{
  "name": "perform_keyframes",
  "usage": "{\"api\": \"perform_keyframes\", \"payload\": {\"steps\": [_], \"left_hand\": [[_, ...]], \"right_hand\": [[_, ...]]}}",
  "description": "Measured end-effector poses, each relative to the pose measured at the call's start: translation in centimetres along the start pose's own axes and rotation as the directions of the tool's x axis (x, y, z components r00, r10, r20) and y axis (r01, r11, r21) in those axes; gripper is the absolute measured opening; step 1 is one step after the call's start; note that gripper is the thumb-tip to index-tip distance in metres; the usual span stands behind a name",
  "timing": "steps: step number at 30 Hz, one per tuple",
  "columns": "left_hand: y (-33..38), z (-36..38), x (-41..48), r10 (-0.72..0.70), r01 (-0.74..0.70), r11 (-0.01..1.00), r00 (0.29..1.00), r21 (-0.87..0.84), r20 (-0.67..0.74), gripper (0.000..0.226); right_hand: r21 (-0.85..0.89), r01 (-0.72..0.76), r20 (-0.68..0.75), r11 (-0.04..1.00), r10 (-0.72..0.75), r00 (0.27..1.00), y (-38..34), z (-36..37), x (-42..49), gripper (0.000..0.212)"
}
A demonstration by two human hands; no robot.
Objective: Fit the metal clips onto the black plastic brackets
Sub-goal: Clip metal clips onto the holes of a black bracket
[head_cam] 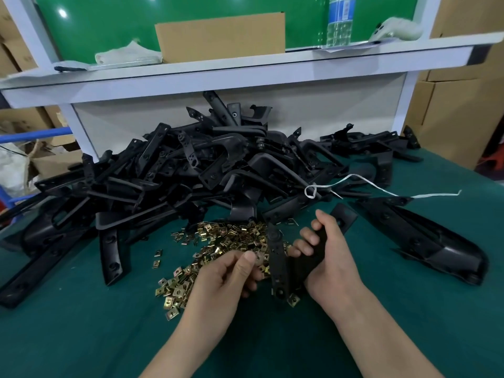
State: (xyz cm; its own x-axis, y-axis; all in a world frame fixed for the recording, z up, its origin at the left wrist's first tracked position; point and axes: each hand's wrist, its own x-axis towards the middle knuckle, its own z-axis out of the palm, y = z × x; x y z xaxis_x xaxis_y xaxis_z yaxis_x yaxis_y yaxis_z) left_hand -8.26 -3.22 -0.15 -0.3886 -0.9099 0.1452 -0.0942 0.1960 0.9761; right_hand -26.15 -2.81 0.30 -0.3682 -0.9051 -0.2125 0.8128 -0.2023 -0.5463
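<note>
My right hand grips a black plastic bracket by its upper arm, and the bracket's flat holed strip points down toward me. A brass-coloured clip sits on the strip's lower end. My left hand pinches another metal clip between thumb and forefinger, just left of the strip. Beneath both hands, loose metal clips lie heaped on the green table.
A large heap of black brackets fills the table behind the clips. One long bracket lies apart at the right. A white string trails over the heap. Behind rises a white shelf with a cardboard box and a water bottle.
</note>
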Motion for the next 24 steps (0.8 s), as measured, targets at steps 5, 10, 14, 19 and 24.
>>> {"api": "perform_keyframes", "payload": {"steps": [5,10,14,19,24], "left_hand": [[-0.03,0.09,-0.07,0.006,-0.006,1.000,1.000,0.021,0.009,0.030],[0.24,0.18,-0.23,0.001,-0.001,1.000,1.000,0.024,0.021,0.029],[0.21,0.20,-0.17,-0.006,0.006,1.000,1.000,0.013,0.010,0.032],[0.23,0.17,-0.04,-0.014,0.014,1.000,1.000,0.023,0.013,0.028],[0.22,0.09,-0.05,-0.017,0.016,1.000,1.000,0.012,0.016,0.028]], "right_hand": [[-0.033,-0.013,0.016,0.999,0.013,1.000,0.23,-0.10,0.00,0.036],[-0.061,-0.033,0.039,0.998,0.035,0.999,0.42,-0.04,-0.07,0.036],[-0.058,-0.030,0.045,0.998,0.033,0.998,0.36,-0.14,-0.01,0.034],[-0.040,-0.037,0.026,0.999,0.038,0.999,0.28,-0.18,-0.08,0.035],[-0.057,-0.035,0.023,0.998,0.036,0.999,0.32,-0.01,-0.13,0.036]]}}
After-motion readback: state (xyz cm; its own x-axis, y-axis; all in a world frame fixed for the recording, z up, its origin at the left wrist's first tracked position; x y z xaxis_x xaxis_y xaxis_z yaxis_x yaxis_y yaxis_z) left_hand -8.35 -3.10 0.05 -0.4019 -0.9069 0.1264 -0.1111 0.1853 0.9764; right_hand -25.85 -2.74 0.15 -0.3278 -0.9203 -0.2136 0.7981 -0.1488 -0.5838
